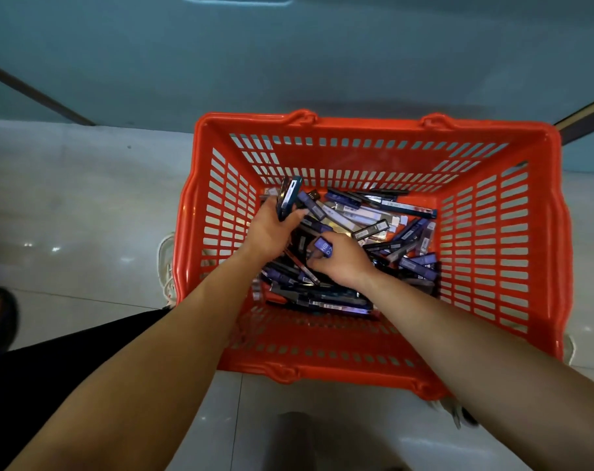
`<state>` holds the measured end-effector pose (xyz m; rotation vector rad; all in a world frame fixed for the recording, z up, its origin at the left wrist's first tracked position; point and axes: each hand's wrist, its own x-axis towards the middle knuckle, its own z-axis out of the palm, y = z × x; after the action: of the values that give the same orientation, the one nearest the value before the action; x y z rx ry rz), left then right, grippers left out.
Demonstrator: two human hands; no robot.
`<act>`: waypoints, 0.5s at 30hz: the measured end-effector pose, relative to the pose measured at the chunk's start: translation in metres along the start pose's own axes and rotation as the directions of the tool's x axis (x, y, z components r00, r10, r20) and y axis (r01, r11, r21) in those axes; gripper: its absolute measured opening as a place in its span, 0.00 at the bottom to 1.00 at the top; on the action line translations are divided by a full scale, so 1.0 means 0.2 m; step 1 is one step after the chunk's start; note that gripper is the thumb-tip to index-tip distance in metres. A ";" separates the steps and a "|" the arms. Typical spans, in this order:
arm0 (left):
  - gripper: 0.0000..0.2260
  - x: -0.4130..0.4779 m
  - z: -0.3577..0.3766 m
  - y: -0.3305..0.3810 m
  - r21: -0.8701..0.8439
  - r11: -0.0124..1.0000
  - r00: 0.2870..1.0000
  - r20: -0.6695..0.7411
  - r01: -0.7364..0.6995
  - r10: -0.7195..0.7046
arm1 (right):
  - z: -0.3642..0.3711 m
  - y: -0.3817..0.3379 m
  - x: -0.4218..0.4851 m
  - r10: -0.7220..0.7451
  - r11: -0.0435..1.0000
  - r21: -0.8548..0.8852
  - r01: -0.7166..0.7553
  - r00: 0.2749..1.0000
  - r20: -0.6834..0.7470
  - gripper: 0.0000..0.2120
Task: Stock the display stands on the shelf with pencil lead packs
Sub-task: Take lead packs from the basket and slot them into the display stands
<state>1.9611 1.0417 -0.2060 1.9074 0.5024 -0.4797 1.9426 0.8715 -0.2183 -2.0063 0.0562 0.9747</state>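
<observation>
Two bare hands reach down into a red basket (540, 212) that stands on a pale tiled floor (85, 205). Loose lead packs (363, 212) cover the basket's bottom in a jumble, purple, dark blue, black and clear ones lying crosswise over each other.

The left hand (271, 229) is closed in a firm grip around a small bunch of packs (288, 198), dark blue and black, which stand nearly upright out of the fist with their upper ends pointing toward the far wall of the basket. How many are in the bunch cannot be told. Just right of that grip, a purple pack lies tilted on the heap, its end close to the left fingers.

The right hand (343, 263) is lower and nearer the camera, its back turned up. Its grip is narrow, thumb and fingers pinched on one purple pack (323, 248) marked HB, which is lifted at an angle above the heap. Under and around this grip lie more packs, touching the fingertips (314, 263). Farther right of it, packs spread to the basket's right wall.

Between the two grips the heap shows dark packs in shadow. Left of the basket, a light shoe (166, 263) shows beside its wall, and a dark sandal (0, 317) sits at the picture's left edge.
</observation>
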 end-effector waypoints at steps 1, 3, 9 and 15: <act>0.09 0.00 -0.01 -0.03 0.042 0.999 1.000 -0.005 0.029 -0.029 | 0.00 0.01 0.00 0.003 0.999 -0.041 -0.002 1.000 0.014 0.08; 0.10 0.00 0.00 -0.06 0.041 0.995 0.996 -0.022 0.093 -0.092 | 0.03 0.02 0.00 0.006 0.985 -0.172 0.004 0.998 0.060 0.14; 0.14 -0.01 -0.01 -0.08 -0.043 0.985 0.982 -0.085 0.168 -0.171 | 0.08 0.00 0.04 -0.082 0.803 -0.587 0.103 0.995 0.063 0.29; 0.11 -0.03 -0.01 -0.03 -0.083 0.978 0.978 -0.072 0.191 -0.197 | -0.07 0.07 -0.02 0.006 0.838 -0.545 0.029 0.998 0.062 0.36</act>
<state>1.9524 1.0455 -0.2070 1.8183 0.7541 -0.5047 1.9434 0.8522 -0.2218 -2.4876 -0.3038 1.1332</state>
